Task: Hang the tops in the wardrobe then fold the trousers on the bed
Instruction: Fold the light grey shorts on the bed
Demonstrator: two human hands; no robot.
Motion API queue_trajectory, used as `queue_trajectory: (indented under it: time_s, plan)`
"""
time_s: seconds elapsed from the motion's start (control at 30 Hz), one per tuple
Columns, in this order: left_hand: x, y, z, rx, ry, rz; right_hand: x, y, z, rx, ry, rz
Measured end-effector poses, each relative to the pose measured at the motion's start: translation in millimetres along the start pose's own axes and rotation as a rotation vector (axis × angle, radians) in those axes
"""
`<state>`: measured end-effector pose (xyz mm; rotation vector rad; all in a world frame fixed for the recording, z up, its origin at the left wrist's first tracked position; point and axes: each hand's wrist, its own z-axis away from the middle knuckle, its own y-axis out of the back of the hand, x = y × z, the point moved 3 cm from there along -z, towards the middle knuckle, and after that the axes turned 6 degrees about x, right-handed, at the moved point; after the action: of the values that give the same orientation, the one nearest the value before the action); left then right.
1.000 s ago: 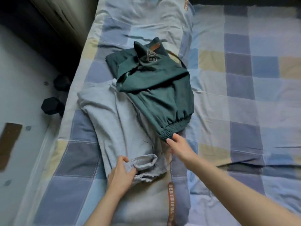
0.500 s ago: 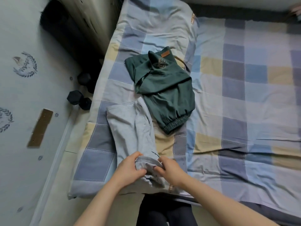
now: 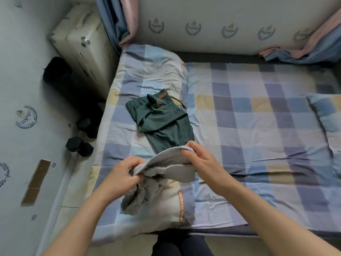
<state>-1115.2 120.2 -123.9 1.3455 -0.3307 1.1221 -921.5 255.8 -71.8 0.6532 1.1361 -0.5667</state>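
Observation:
Grey trousers [image 3: 166,169] are lifted off the bed near its front edge, stretched between both hands, the rest bunched and hanging below. My left hand [image 3: 125,174] grips the left end of the grey waistband. My right hand [image 3: 201,159] grips the right end, fingers curled over the fabric. Dark green trousers [image 3: 162,122] lie crumpled on the checked bedcover [image 3: 258,126] just beyond my hands, with a brown label at their far end.
A folded checked duvet [image 3: 147,74] runs along the bed's left side. A pillow [image 3: 328,122] lies at the right. Left of the bed stand a cream suitcase [image 3: 81,48] and black dumbbells [image 3: 79,145] on the floor. Curtains [image 3: 118,21] hang behind.
Both hands came together on the grey trousers' waistband and lifted it off the bed, pulling the garment toward me. The view pulled back and up; the green trousers stayed put.

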Motion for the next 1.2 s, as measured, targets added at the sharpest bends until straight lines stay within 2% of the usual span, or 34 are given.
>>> queue_trajectory:
  time_s: [0.13,0.2,0.27,0.37,0.47,0.53,0.6,0.67,0.73,0.83,0.93,1.0,1.1,1.17,1.2]
  plan:
    - [28,7,-4,-0.258,0.116,0.266,-33,46,19,0.152,0.057,0.007]
    - [45,-2,-6,-0.323,0.073,0.282,-42,68,33,0.190,0.117,0.045]
    - [56,-16,-14,-0.287,-0.043,0.213,-45,87,46,0.205,0.151,0.099]
    - [72,-43,-28,-0.167,-0.217,-0.036,-42,114,67,0.220,0.142,0.107]
    - [72,-61,-40,-0.130,-0.302,-0.219,-41,136,84,0.145,0.175,0.122]
    - [76,-72,-46,-0.173,-0.395,-0.390,-38,149,98,-0.050,0.291,0.427]
    - [84,-81,-50,-0.187,-0.659,-0.646,-28,166,107,-0.240,0.443,0.895]
    - [97,-87,-54,-0.216,-0.921,-0.823,-20,192,116,-0.310,0.598,1.238]
    - [108,-92,-59,-0.281,-1.123,-0.930,-5,230,125,-0.352,0.667,1.396]
    - [127,-107,-65,-0.314,-1.247,-1.065,31,296,136,-0.346,0.616,1.473]
    - [150,-129,-65,-0.321,-1.261,-1.106,68,360,144,-0.370,0.509,1.538]
    - [171,-139,-68,-0.246,-1.224,-1.118,84,405,151,-0.288,0.470,1.539]
    - [200,-155,-72,-0.137,-1.101,-1.088,109,462,163,-0.270,0.367,1.608]
    - [225,-169,-74,-0.063,-1.064,-1.078,116,487,167,-0.232,0.257,1.661]
    - [240,-175,-76,-0.011,-1.048,-1.085,114,492,167,-0.181,0.264,1.659]
